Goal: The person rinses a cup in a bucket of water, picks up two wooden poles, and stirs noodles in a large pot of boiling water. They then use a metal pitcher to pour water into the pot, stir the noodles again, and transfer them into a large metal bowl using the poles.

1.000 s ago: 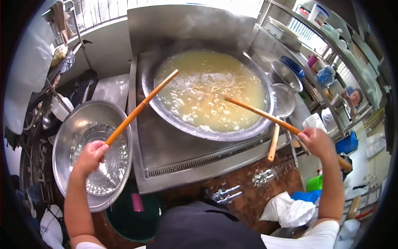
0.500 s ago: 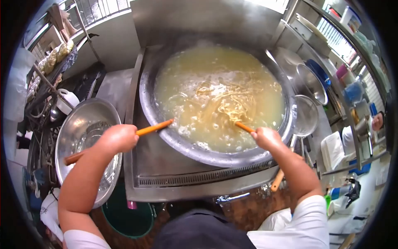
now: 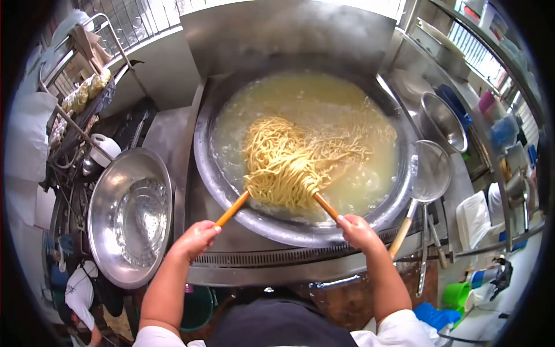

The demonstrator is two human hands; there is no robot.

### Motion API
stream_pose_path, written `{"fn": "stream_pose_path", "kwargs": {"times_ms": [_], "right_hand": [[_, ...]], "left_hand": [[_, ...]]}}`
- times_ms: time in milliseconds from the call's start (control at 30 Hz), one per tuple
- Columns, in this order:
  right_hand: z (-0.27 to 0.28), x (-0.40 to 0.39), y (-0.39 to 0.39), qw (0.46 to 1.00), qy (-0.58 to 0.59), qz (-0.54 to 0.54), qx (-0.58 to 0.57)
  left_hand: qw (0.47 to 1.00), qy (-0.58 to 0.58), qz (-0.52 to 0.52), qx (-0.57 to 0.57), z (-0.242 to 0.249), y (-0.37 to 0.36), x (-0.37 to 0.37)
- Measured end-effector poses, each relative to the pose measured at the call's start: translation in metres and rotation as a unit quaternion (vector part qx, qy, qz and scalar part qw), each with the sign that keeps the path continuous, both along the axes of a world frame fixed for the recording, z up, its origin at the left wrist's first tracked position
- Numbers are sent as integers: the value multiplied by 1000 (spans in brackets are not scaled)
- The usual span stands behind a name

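A big mound of yellow noodles point(image 3: 283, 162) is heaped above the cloudy, steaming liquid in a wide metal cauldron point(image 3: 203, 173). My left hand point(image 3: 198, 238) is closed around a wooden stick point(image 3: 234, 209) whose far end goes into the left side of the mound. In my right hand point(image 3: 357, 232) is a second wooden stick point(image 3: 326, 206), its far end hidden in the noodles on the right. Both hands are near the cauldron's front rim. More noodles trail rightward in the liquid.
A large steel basin point(image 3: 95, 231) stands left of the stove. On the right are a round strainer point(image 3: 433, 168) with a wooden handle, a metal bowl point(image 3: 430, 113) and a green container point(image 3: 457, 296). Another person point(image 3: 80, 292) is at lower left. A steel splash panel point(image 3: 283, 34) backs the cauldron.
The noodles have risen from mostly submerged into a mound above the liquid. My left hand has moved right and down from over the basin, its stick now in the noodles; my right hand has come lower.
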State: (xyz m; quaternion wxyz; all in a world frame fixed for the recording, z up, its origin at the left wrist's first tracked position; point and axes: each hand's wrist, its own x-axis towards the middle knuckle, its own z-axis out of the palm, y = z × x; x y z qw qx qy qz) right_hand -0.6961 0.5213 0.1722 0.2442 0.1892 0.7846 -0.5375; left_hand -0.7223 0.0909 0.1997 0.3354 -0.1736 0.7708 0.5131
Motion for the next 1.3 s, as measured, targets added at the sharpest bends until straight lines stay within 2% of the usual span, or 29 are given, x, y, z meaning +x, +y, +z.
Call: {"fn": "stream_pose_path", "kwargs": {"times_ms": [33,233,300,333,400,433,467,500,533,567,600,633,667,700,767,800,833,867,900,967,1033,1067,1100,1133,1167,1200,1233,1300], "right_hand": [[3,2,0,1000,-1,1,2],[12,7,5,998,-28,-27,-40],[16,5,14,1000,-16,1,17],[26,4,18,996,-5,27,89],[54,4,32,973,17,73,220],[66,4,45,957,-2,92,274],[102,7,47,945,10,114,306],[132,10,54,925,19,143,353],[161,12,61,919,-34,138,367],[186,16,68,908,-1,153,390],[210,19,77,905,-44,132,402],[239,26,70,883,-17,121,453],[263,33,67,866,-2,112,488],[272,42,80,846,35,115,520],[272,56,118,811,134,133,553],[275,60,120,811,132,127,556],[279,63,122,756,97,119,637],[284,67,124,692,59,112,711],[293,72,124,689,54,108,714],[312,81,121,722,-67,72,685],[312,110,137,733,-59,75,674],[312,127,142,768,-3,80,636],[312,141,142,799,52,85,593],[317,150,133,798,54,83,594],[322,156,118,807,23,68,587],[323,159,104,814,-7,54,579],[318,162,94,787,-5,91,610],[285,156,84,741,14,107,663]], "left_hand": [[999,-20,23,35,-2,4,4],[998,-28,26,58,-1,-2,3],[1000,-11,-20,-11,18,-8,1],[995,18,-96,-28,15,-27,-6],[925,191,-253,-209,26,-62,-12],[923,87,-231,-295,84,-49,-12],[867,209,-288,-348,95,-74,-8],[846,206,-307,-383,123,-85,-8],[870,125,-246,-408,165,-77,-6],[846,152,-265,-436,188,-87,-4],[832,194,-272,-443,209,-95,2],[837,172,-254,-454,229,-99,3],[839,200,-249,-441,241,-110,5],[849,189,-231,-435,252,-113,3],[909,167,-121,-361,259,-118,-9],[909,195,-131,-344,262,-110,-18],[915,191,-142,-327,264,-102,-32],[899,212,-172,-343,261,-91,-47],[882,232,-201,-359,252,-81,-65],[859,303,-218,-350,218,-63,-104],[809,315,-266,-420,175,-32,-149],[794,295,-286,-449,156,-10,-165],[806,331,-278,-404,118,0,-186],[772,295,-309,-471,104,45,-194],[740,313,-334,-492,67,68,-209],[726,310,-362,-495,59,99,-204],[746,308,-346,-478,48,126,-201],[735,318,-377,-466,26,157,-196]]}}
